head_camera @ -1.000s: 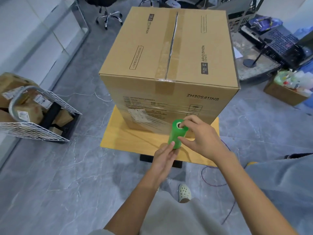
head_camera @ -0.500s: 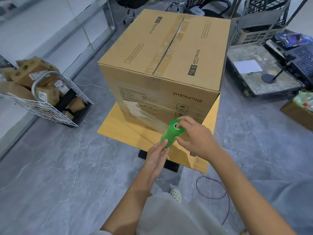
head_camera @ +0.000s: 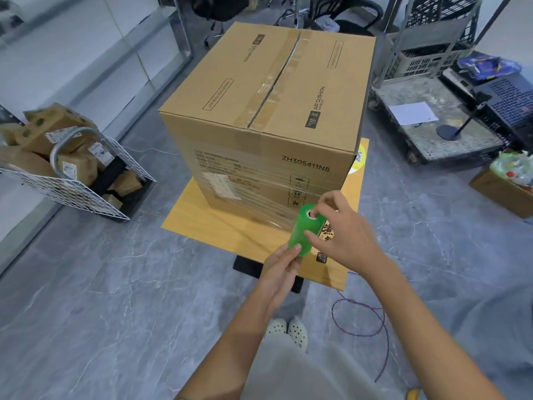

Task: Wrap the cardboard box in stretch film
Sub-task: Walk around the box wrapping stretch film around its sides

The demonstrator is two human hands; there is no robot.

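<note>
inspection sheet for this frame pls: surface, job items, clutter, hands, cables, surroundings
Surface: wooden board on grey floor, carrying the cardboard box.
Job's things: box taped shut; clear film bands its lower front only. Green film roll held near the box's lower right corner.
Clutter: wire basket of small cartons, left.
Grippers: left hand at the roll's bottom end, right hand at its top.
Cables: purple cable looped on the floor by the feet.
Surroundings: cart with paper and crates, right; office chairs behind.

Floor left of the box [head_camera: 268, 116] is open till the wire basket [head_camera: 72, 186]; on the right, a cart [head_camera: 432, 140] crowds in, and a cable [head_camera: 360, 313] loops underfoot.
</note>
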